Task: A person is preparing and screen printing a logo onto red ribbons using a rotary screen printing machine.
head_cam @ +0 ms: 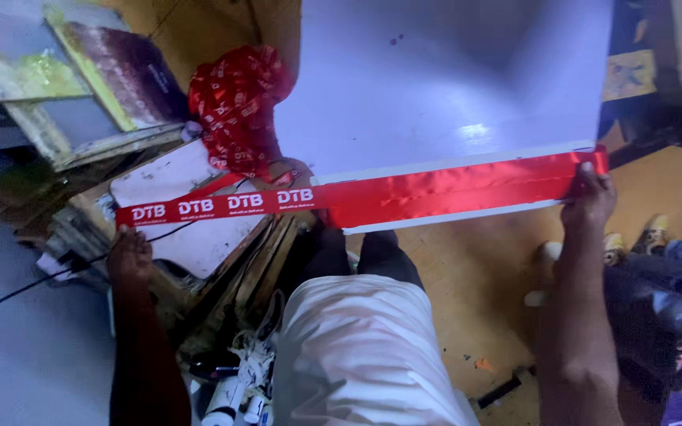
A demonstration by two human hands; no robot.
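I observe a red ribbon stretched taut between both hands. Its long axis runs nearly level across the view, rising slightly from the left end to the right end. The left stretch carries repeated white lettering; the right stretch is plain and glossy, lying flat along the near edge of a white board.

The left hand is closed on the ribbon's left end, which hangs off the board over a stack of flat panels. The fingers are curled under, and I cannot see how tightly they pinch.

The right hand is at the board's near right corner, fingertips pressed on the ribbon's right end, holding it down against the board. The hand looks partly closed; I cannot tell whether the thumb wraps beneath.

A bunched heap of the same red ribbon lies just beyond the board's left edge, with a strand leading down toward the stretched length.

Printed boards lie stacked at the upper left. A dark cable crosses the grey floor at the left. Paper scraps and small bottles lie beside my white garment.
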